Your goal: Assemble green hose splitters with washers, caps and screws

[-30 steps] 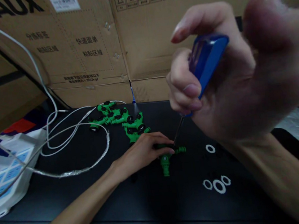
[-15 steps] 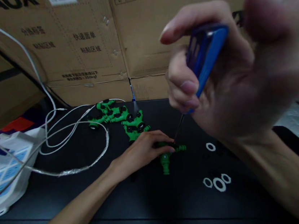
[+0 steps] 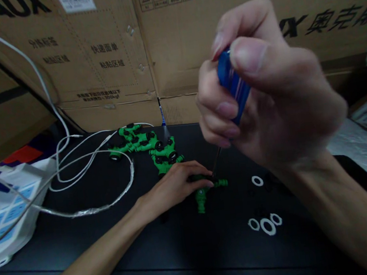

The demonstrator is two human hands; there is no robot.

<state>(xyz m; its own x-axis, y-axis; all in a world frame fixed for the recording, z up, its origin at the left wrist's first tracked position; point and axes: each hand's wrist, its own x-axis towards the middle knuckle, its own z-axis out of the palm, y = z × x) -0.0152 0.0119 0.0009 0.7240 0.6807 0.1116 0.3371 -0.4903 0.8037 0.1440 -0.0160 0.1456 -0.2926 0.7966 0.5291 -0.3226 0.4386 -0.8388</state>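
My right hand [image 3: 257, 84] is wrapped round the blue handle of a screwdriver [image 3: 235, 87], thumb near the handle's top end. Its thin shaft slants down to a green plastic hose connector [image 3: 201, 197] with several branches on the black table. My left hand [image 3: 184, 180] pinches that connector at its top and holds it against the table; the fingers hide part of it. The screwdriver's tip meets the connector beside my left fingertips, but the exact contact is hidden. Several more green connectors [image 3: 142, 141] with black parts lie grouped behind my left hand.
White rings [image 3: 268, 226] and small dark rings lie on the black table [image 3: 197, 251] at the right. At the left are a white power strip [image 3: 15, 211] and looping white cables [image 3: 88, 210]. Large cardboard boxes [image 3: 102, 76] stand along the back.
My right hand has turned about the screwdriver, and its thumb has come from well off to the right onto the handle. My left hand and the connector have barely moved.
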